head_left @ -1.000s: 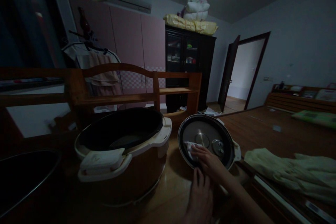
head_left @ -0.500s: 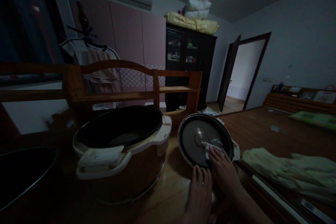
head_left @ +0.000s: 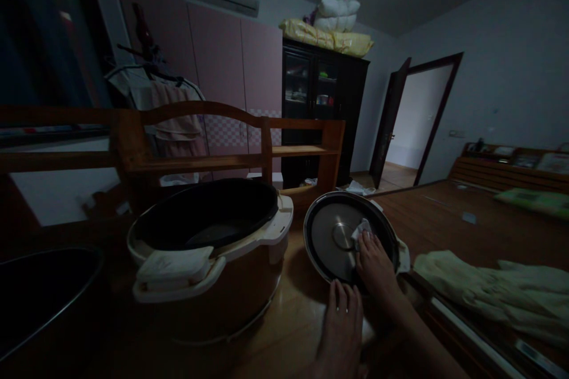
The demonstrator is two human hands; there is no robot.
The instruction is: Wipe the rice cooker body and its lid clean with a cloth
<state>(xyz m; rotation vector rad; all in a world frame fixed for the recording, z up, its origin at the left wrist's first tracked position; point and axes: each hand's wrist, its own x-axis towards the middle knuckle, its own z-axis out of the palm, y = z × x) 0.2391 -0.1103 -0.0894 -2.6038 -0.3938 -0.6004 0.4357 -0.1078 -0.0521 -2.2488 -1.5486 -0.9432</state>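
Observation:
A round cooker lid [head_left: 329,231] lies upside down on the wooden table, its metal inner plate facing up. My right hand [head_left: 374,260] presses a small white cloth [head_left: 361,228] against the plate, right of the centre knob, with the fingers closed over the cloth. My left hand [head_left: 341,328] rests flat at the lid's near edge, fingers stretched out and together. To the left stands the open cooker body [head_left: 208,260], brown with a white rim and a dark inner pot.
A dark round pan [head_left: 40,290] sits at the far left. Pale yellow-green fabric [head_left: 489,290] lies on the right. A wooden rack [head_left: 222,148] stands behind the cooker. A dark cabinet [head_left: 324,106] and an open door [head_left: 391,118] are beyond.
My right hand has slid the white cloth across the lid's inner plate, from the left side to the right and upward. My left hand has stayed at the near edge.

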